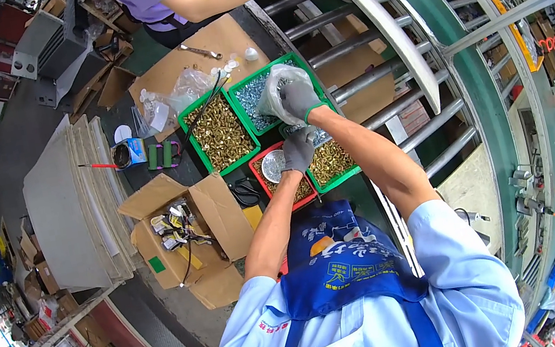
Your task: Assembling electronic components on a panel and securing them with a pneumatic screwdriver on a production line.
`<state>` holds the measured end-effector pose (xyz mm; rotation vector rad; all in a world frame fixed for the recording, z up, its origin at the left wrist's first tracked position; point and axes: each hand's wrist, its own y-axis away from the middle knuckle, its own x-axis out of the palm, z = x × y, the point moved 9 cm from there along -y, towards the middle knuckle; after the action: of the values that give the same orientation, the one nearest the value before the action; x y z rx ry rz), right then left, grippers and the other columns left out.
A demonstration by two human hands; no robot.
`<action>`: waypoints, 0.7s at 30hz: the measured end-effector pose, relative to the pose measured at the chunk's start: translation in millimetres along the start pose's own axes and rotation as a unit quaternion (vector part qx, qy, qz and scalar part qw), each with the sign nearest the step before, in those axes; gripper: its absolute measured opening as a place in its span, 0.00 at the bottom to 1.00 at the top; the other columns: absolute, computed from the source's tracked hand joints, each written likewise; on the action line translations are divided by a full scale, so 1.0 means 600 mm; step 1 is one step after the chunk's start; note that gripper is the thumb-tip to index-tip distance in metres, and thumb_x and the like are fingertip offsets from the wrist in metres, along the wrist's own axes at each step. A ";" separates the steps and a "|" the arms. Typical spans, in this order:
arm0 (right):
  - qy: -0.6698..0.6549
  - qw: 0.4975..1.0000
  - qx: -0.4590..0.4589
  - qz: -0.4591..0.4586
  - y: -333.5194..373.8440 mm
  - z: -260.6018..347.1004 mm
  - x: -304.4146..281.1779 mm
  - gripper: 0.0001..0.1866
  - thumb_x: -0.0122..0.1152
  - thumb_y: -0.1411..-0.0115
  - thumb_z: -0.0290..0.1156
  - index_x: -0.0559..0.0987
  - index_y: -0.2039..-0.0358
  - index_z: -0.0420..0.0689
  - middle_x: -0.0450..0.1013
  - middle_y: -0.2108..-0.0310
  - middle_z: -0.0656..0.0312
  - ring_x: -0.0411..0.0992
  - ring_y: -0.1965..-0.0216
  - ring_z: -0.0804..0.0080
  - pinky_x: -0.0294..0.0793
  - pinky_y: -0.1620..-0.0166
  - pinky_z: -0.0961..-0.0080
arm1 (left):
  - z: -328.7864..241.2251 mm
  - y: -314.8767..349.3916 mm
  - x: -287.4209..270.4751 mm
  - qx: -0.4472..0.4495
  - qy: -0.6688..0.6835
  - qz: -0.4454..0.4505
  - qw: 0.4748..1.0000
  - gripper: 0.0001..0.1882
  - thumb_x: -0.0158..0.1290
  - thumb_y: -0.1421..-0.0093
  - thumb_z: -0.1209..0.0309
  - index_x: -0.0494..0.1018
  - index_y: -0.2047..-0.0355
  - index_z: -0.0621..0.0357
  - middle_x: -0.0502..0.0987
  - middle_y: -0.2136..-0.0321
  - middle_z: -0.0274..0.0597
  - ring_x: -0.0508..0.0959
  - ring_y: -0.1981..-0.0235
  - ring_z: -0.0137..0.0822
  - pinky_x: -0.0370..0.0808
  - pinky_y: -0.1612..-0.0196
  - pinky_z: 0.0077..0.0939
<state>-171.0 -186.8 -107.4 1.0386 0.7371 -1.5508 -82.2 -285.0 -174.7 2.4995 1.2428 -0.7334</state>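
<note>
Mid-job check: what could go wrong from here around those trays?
The right hand is at the plastic bag, right beside the silvery parts; if the bag slips, whatever it holds might spill and mix with them.

The left hand is close to the round silvery container at the red tray; a knock could tip it.

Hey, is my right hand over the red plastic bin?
No, your grey-gloved right hand is at a translucent plastic bag over a green plastic bin, while your grey-gloved left hand is at the red plastic bin.
</note>
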 end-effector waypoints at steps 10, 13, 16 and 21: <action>-0.681 0.670 0.294 -0.007 0.073 -0.056 0.004 0.13 0.61 0.39 0.22 0.81 0.54 0.32 0.78 0.70 0.62 0.73 0.75 0.78 0.75 0.71 0.79 | -0.009 -0.002 -0.012 0.018 -0.007 -0.016 1.000 0.08 0.57 0.39 0.66 0.82 0.62 0.51 0.81 0.67 0.54 0.81 0.65 0.56 0.77 0.62 0.47; -0.759 0.586 0.283 0.002 0.078 -0.059 0.017 0.14 0.60 0.36 0.19 0.79 0.50 0.32 0.78 0.66 0.60 0.75 0.72 0.76 0.80 0.66 0.83 | -0.013 -0.005 -0.014 0.007 -0.003 0.001 1.000 0.08 0.57 0.39 0.66 0.82 0.62 0.52 0.81 0.68 0.55 0.81 0.64 0.56 0.77 0.61 0.47; -0.777 0.567 0.275 0.010 0.077 -0.068 0.026 0.15 0.55 0.34 0.19 0.76 0.47 0.32 0.77 0.65 0.59 0.75 0.71 0.76 0.81 0.66 0.83 | -0.014 -0.009 -0.017 0.003 -0.001 0.003 1.000 0.07 0.58 0.40 0.70 0.83 0.63 0.51 0.82 0.66 0.51 0.82 0.63 0.54 0.78 0.60 0.43; -0.813 0.524 0.253 0.023 0.081 -0.067 0.020 0.16 0.54 0.33 0.19 0.75 0.46 0.31 0.76 0.63 0.58 0.75 0.68 0.76 0.81 0.64 0.84 | -0.016 -0.011 -0.021 0.012 0.000 0.001 1.000 0.08 0.58 0.41 0.70 0.84 0.62 0.49 0.83 0.65 0.50 0.82 0.61 0.52 0.78 0.58 0.41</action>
<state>-115.0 -167.9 -132.3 -0.3914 -1.1168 -1.8958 -90.6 -285.4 -159.6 2.5198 1.2395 -0.7529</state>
